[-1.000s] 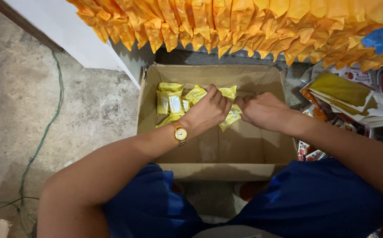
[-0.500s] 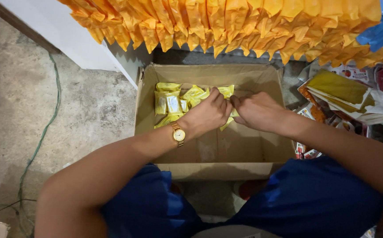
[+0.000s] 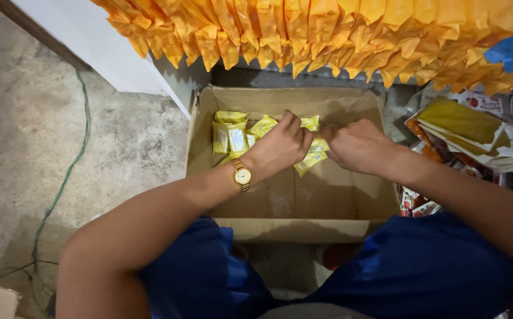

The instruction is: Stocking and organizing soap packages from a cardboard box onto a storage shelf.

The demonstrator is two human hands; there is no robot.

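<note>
A: Looking down from the head camera, both hands are inside the open cardboard box (image 3: pixel 292 204) on the floor. Left hand (image 3: pixel 279 145), gold wristwatch (image 3: pixel 242 175) on it, is curled shut over the yellow sachets (image 3: pixel 233 137) stacked at the box's far left corner.

B: And the right?

A: Right hand (image 3: pixel 360 145) is knuckles up, just beside the left, fingers folded down on a yellow sachet (image 3: pixel 310 162) poking out between the 2 hands. Both grips look closed on packets, though the fingertips themselves are hidden.

B: So what step is this, in your view?

A: I'd judge it as lining sachets into a row along the back wall. Most of the box floor is bare, so it's early. The next move calls for pressing the loose packet flush against the stack without tipping the upright ones.

B: Anything crowding them?

A: Strips of orange-yellow packets (image 3: pixel 327 32) hang over the box's far edge, near the knuckles. A pile of mixed wrappers (image 3: pixel 463 127) sits beyond the right wall, a green cable (image 3: pixel 67 171) runs over the concrete on the left, and the blue shorts (image 3: pixel 422 266) press against the near flap. Only 1 view, so that's all.
</note>
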